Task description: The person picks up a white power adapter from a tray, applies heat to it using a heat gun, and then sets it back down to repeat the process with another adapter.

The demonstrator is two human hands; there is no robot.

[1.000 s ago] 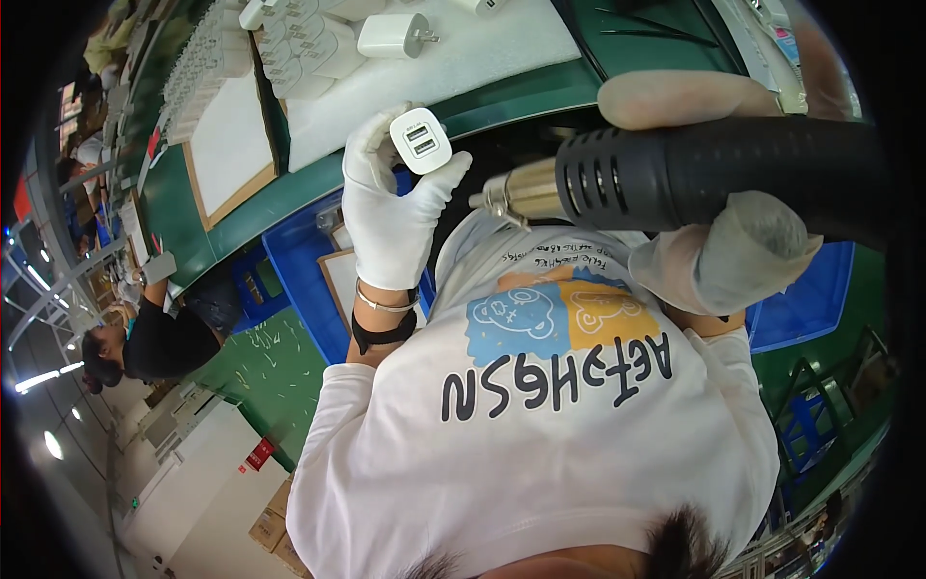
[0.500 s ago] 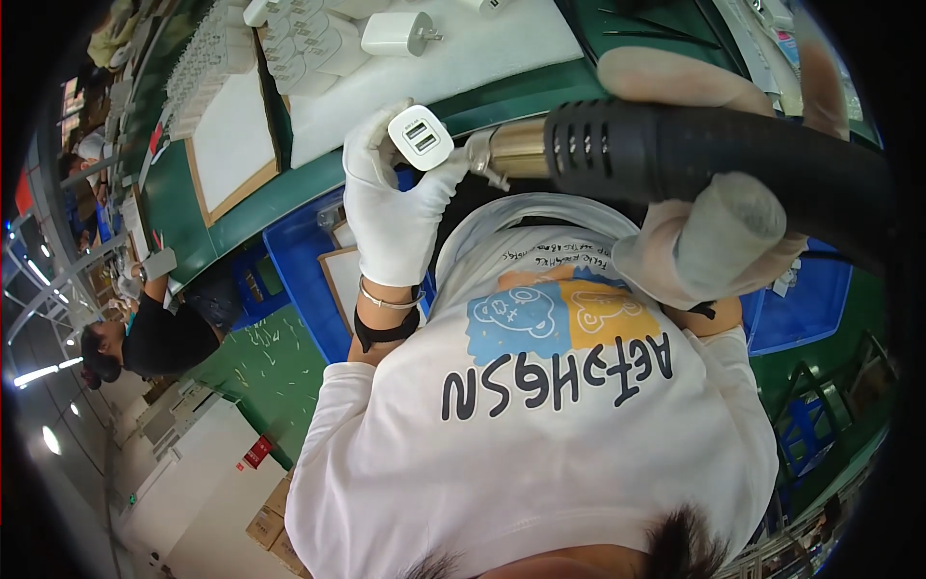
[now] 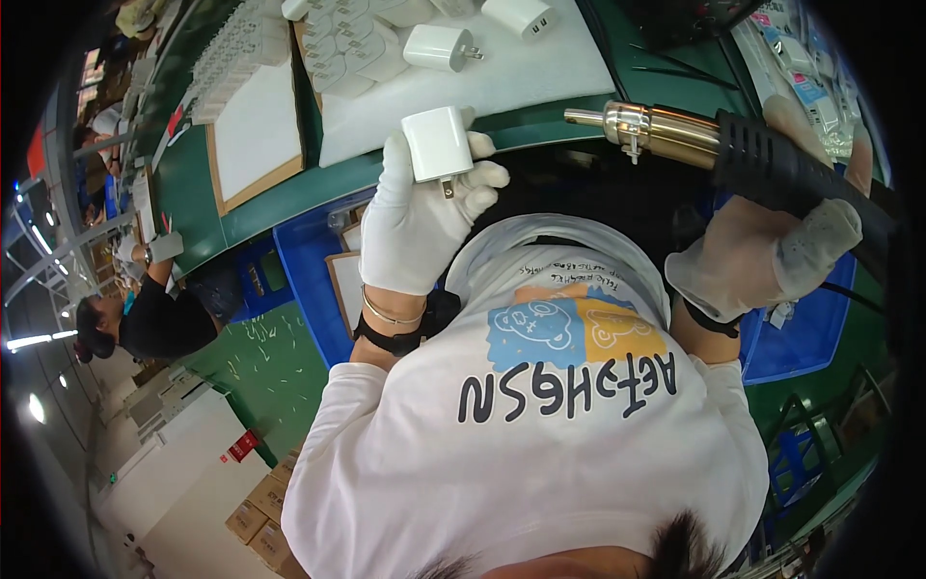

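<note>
My left hand [image 3: 410, 222], in a white glove, grips a white USB wall charger [image 3: 436, 140] above the table's near edge. The charger's smooth broad side faces up, and its metal prongs point toward me. In my right hand [image 3: 757, 253], which has a thin pale covering on its fingers, is a black hot-air gun [image 3: 675, 135] with a metal barrel. Its narrow nozzle points left toward the charger, with a wide gap between them. Another white charger [image 3: 436, 47] lies on the white foam sheet [image 3: 550, 82], prongs to the right.
Beyond my left hand, several chargers [image 3: 352, 48] stand packed together. A wood-edged board [image 3: 256, 135] lies on the green table [image 3: 198, 207]. Blue bins [image 3: 318, 289] sit below the edge. Dark thin tools [image 3: 690, 69] and plastic packets [image 3: 815, 77] lie right. Another person [image 3: 154, 314] works far left.
The charger has turned in my left hand: its two USB ports faced up before, now a plain side does. My right hand has drawn the hot-air gun rightward, away from the charger.
</note>
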